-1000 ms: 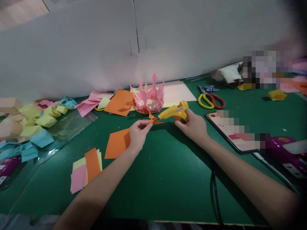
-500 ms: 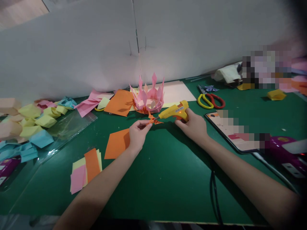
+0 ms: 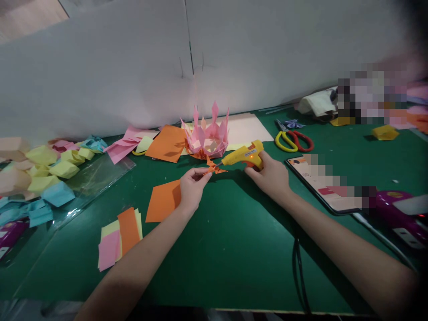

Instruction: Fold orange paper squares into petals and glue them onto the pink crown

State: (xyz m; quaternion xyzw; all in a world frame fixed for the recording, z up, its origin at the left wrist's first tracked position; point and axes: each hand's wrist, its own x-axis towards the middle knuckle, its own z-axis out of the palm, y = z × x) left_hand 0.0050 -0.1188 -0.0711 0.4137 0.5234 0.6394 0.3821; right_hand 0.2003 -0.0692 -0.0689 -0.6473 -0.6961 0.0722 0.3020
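Between thumb and fingers, my left hand (image 3: pixel 194 189) pinches a small folded orange paper piece (image 3: pixel 217 169) with pointed tips. A yellow glue gun (image 3: pixel 242 155) is in the grip of my right hand (image 3: pixel 272 176), its nozzle pointing left at the orange piece; whether the tip touches the paper I cannot tell. Just behind stands a pink paper crown (image 3: pixel 212 136) with upright points and some orange folds at its lower left. An orange sheet (image 3: pixel 162 200) lies partly hidden under my left hand.
Folded paper shapes (image 3: pixel 62 167) and a clear plastic bag (image 3: pixel 96 191) lie left. Paper strips (image 3: pixel 129 231) sit near my left forearm. Scissors (image 3: pixel 294 140), a phone (image 3: pixel 321 183) and a purple power strip (image 3: pixel 397 214) are right. A black cable (image 3: pixel 298 267) hangs over the front edge.
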